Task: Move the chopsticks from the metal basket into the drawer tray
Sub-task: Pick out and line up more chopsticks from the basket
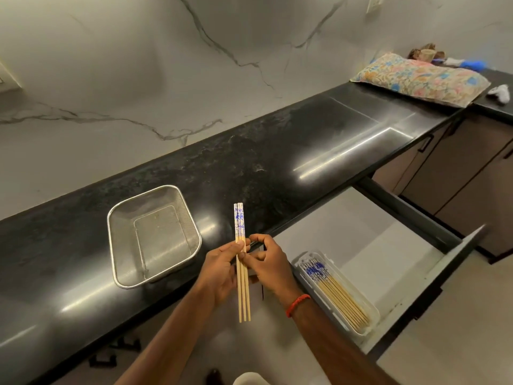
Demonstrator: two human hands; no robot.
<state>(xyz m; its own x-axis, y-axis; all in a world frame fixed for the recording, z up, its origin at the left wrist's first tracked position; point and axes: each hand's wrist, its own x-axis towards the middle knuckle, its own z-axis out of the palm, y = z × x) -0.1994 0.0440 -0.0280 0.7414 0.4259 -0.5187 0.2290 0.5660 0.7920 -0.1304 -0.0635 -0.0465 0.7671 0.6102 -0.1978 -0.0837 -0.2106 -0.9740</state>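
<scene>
Three wooden chopsticks (pixel 240 226) with blue-and-white patterned tops stand upright in front of the counter edge. My left hand (pixel 219 270) pinches them near the middle, and my right hand (pixel 270 263) touches them from the right with its fingers. The metal mesh basket (pixel 122 218) sits on the black counter to the left and holds nothing. In the open drawer at the right, a white tray (pixel 305 282) holds several matching chopsticks (pixel 337 293) lying side by side.
The black counter (pixel 277 151) runs along a marble wall. The open white drawer (pixel 374 245) juts out at the right, its front panel toward me. A floral cushion (pixel 419 79) and small items lie at the far right end.
</scene>
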